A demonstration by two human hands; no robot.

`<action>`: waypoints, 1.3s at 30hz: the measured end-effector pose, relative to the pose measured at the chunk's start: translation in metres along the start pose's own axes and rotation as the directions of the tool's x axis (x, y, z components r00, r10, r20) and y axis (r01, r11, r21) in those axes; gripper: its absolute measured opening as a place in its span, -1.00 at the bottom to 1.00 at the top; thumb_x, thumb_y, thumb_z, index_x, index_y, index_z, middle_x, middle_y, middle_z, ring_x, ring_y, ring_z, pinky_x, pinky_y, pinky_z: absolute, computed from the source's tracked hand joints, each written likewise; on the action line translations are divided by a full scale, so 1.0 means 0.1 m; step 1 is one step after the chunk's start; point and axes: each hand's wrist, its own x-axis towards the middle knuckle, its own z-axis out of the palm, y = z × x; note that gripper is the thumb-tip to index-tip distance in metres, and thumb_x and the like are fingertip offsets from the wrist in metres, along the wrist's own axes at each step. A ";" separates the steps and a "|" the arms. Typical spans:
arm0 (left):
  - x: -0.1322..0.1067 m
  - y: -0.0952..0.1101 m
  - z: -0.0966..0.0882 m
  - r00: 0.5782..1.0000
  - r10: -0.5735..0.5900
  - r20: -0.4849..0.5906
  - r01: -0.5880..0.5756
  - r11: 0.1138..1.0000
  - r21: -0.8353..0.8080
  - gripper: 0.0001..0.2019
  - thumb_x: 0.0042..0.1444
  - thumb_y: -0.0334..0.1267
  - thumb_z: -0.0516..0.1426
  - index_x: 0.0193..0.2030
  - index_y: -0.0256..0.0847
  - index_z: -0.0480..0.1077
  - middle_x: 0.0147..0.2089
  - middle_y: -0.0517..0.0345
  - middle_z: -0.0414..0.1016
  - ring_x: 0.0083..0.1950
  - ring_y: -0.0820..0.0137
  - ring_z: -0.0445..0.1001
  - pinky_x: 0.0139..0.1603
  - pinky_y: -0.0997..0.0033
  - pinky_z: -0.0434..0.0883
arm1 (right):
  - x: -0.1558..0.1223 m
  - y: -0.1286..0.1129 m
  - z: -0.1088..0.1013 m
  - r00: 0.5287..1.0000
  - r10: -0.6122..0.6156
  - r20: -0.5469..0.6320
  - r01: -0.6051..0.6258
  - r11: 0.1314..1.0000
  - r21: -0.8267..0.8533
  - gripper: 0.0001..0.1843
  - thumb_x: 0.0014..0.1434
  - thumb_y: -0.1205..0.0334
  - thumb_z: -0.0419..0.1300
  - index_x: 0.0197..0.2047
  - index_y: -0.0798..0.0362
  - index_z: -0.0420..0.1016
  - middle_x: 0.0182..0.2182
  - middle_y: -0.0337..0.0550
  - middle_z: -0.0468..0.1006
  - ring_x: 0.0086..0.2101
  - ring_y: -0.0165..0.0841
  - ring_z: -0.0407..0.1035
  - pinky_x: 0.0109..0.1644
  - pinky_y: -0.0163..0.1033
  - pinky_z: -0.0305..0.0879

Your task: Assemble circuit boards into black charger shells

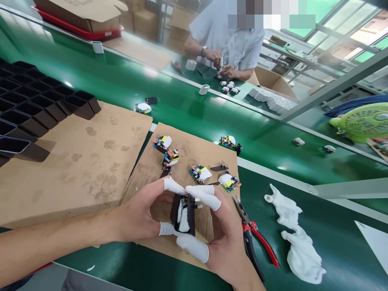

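Between my hands, above the cardboard, is a black plastic housing (174, 214) with a circuit board (183, 218) in its open end; white filler shows on the board. My left hand (133, 210) is closed on the housing's left side, thumb and finger at bottom and top. My right hand (227, 226) pinches the black end plate (191, 216), which stands at the open end beside the board. White finger cots cover the fingertips of both hands. Several circuit boards (200, 173) with white filler lie just beyond my hands. Red-and-black pliers (251, 230) rest right of my right hand.
Rows of empty black housings (39, 105) stand at left on a cardboard sheet (91, 161). White gloves (303, 246) lie at right. Across the green conveyor belt (182, 109), a co-worker (224, 44) handles a small part. A metal post (333, 68) and green fan (366, 121) stand at right.
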 end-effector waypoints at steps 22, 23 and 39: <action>0.00 -0.05 -0.01 0.997 0.073 0.013 -0.074 0.995 0.073 -0.57 0.18 -0.39 0.46 0.14 -0.11 0.50 0.17 0.01 0.62 0.21 0.16 0.70 0.33 0.14 0.66 | 0.01 -0.01 0.15 0.988 0.144 -0.055 -0.141 0.988 0.056 -0.43 0.28 0.16 0.61 0.30 -0.31 0.65 0.18 -0.10 0.65 0.16 -0.08 0.57 0.29 0.01 0.59; 0.00 -0.06 -0.01 0.998 0.066 0.010 -0.067 0.995 0.075 -0.55 0.17 -0.39 0.47 0.14 -0.11 0.49 0.16 0.01 0.62 0.21 0.17 0.70 0.33 0.14 0.65 | 0.01 0.00 0.15 0.987 0.147 -0.061 -0.143 0.988 0.061 -0.44 0.28 0.17 0.60 0.29 -0.31 0.64 0.18 -0.11 0.65 0.18 -0.09 0.56 0.33 0.01 0.57; -0.02 -0.08 0.02 0.988 -0.151 -0.012 0.149 0.985 -0.090 -0.38 0.01 -0.25 0.56 0.15 -0.07 0.40 0.12 0.05 0.62 0.16 0.20 0.65 0.37 0.04 0.58 | 1.08 0.52 -0.72 0.983 0.064 -0.170 -0.150 0.815 -0.560 -0.78 0.47 0.03 0.35 0.02 -0.02 0.69 -0.02 0.01 0.71 0.02 -0.03 0.61 0.24 0.18 0.54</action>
